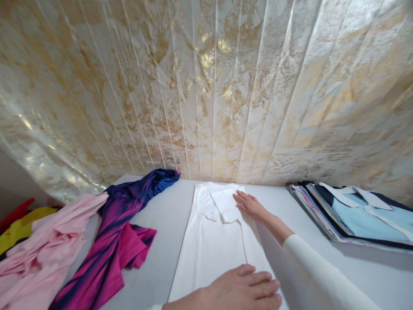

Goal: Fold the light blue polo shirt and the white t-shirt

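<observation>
A white garment (pixel 213 232) lies folded into a long narrow strip down the middle of the light table (pixel 164 228). My right hand (pixel 250 206) rests flat on its far end, fingers stretched out over a folded-in sleeve. My left hand (pixel 245 288) presses flat on the near end of the garment, fingers together and extended to the right. Neither hand holds anything.
A blue and magenta shirt (pixel 116 241) and a pink garment (pixel 41 249) lie loose at the left, with yellow and red cloth (pixel 19 226) beyond. A stack of folded clothes (pixel 355 213) sits at the right. A gold-patterned curtain (pixel 206 86) hangs behind the table.
</observation>
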Motion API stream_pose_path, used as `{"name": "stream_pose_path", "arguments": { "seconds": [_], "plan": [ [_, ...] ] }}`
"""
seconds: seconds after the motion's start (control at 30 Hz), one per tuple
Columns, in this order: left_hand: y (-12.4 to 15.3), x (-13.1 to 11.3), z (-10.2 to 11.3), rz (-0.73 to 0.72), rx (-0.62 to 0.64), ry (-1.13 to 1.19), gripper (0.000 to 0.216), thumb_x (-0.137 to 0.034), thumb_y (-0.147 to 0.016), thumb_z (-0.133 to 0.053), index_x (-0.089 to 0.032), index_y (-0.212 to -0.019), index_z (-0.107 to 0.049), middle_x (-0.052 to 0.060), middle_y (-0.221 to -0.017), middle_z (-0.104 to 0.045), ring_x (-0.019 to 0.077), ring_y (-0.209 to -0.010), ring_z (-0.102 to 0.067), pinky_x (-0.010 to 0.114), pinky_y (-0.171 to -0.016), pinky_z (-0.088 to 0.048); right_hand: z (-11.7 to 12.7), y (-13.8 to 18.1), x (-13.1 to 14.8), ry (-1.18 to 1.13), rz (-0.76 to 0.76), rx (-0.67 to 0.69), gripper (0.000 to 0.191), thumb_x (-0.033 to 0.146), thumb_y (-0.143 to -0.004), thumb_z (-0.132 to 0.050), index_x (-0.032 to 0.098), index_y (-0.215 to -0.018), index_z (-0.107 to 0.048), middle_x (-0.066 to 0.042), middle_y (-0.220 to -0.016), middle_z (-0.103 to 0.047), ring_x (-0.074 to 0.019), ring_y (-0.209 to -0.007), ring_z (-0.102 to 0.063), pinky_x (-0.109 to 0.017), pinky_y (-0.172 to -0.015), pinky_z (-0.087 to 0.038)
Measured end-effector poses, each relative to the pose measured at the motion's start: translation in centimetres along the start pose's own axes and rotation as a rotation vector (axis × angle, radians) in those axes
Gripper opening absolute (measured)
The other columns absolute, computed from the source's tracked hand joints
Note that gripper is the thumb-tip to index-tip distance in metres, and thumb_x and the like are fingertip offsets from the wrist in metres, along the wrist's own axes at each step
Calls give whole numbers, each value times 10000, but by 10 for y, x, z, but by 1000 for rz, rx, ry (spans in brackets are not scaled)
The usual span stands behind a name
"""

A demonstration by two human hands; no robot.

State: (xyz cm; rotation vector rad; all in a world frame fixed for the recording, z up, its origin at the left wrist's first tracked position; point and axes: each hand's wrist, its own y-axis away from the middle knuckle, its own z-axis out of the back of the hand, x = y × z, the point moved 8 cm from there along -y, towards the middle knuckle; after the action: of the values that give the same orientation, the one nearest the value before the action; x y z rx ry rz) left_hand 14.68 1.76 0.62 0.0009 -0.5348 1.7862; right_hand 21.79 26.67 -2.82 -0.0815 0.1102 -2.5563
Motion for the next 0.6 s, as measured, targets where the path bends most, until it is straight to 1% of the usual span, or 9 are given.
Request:
{"name": "stream_pose_path", "arguments": {
  "seconds": [0.1, 0.17, 0.3, 0.37, 0.43, 0.5, 0.6],
  "plan": [
    [0, -3, -16, 8, -27, -24, 366, -281, -1046, -289, -229, -1357, -477, -43, -1517, -385, 114, -1360, -365, 202, -988, -373, -4, -13, -10, -12, -2, -1, 549, 425, -993, -265, 185, -1480, -348, -124, -1553, -300, -222, -1435, -268, -437, -1126, -279],
    [1, -6, -21, 21, -56, -36, 362, -291, -1047, -293, -242, -1348, -488, -56, -1510, -396, 107, -1357, -362, 188, -979, -378, -8, -20, -16, -19, -8, 4, 592, 468, -990, -261, 170, -1500, -302, -122, -1571, -255, -238, -1447, -229, -440, -1140, -254],
    [1, -5, -17, 79, -145, -56, 328, -284, -1040, -338, -266, -1304, -532, -91, -1472, -447, 90, -1338, -375, 172, -971, -389, -14, -29, -23, -33, -20, 20, 621, 500, -988, -239, 173, -1516, -254, -111, -1583, -225, -233, -1456, -200, -431, -1156, -224],
    [0, -4, -14, 88, -169, -57, 324, -283, -1038, -344, -271, -1295, -541, -99, -1462, -459, 87, -1336, -376, 172, -967, -394, -14, -32, -25, -36, -27, 26, 623, 504, -988, -230, 182, -1522, -236, -105, -1587, -211, -225, -1458, -192, -426, -1158, -224],
    [-2, -5, -12, 66, -164, -50, 334, -286, -1037, -338, -264, -1303, -539, -89, -1461, -462, 98, -1332, -387, 183, -971, -394, -12, -33, -25, -33, -35, 30, 626, 502, -987, -231, 174, -1521, -240, -107, -1586, -213, -229, -1455, -202, -426, -1156, -229],
    [-4, -7, -14, 38, -130, -37, 347, -284, -1039, -325, -255, -1317, -532, -77, -1469, -453, 106, -1329, -397, 189, -975, -390, -8, -32, -22, -25, -42, 30, 615, 489, -987, -237, 172, -1513, -265, -115, -1575, -244, -237, -1447, -227, -442, -1152, -236],
    [-3, -9, -14, 14, -68, -26, 373, -271, -1048, -281, -241, -1348, -502, -73, -1489, -426, 84, -1340, -386, 180, -984, -382, 4, -29, -7, -10, -38, 11, 580, 453, -988, -257, 172, -1491, -324, -144, -1544, -310, -259, -1434, -261, -501, -1138, -242]
  ]
}}
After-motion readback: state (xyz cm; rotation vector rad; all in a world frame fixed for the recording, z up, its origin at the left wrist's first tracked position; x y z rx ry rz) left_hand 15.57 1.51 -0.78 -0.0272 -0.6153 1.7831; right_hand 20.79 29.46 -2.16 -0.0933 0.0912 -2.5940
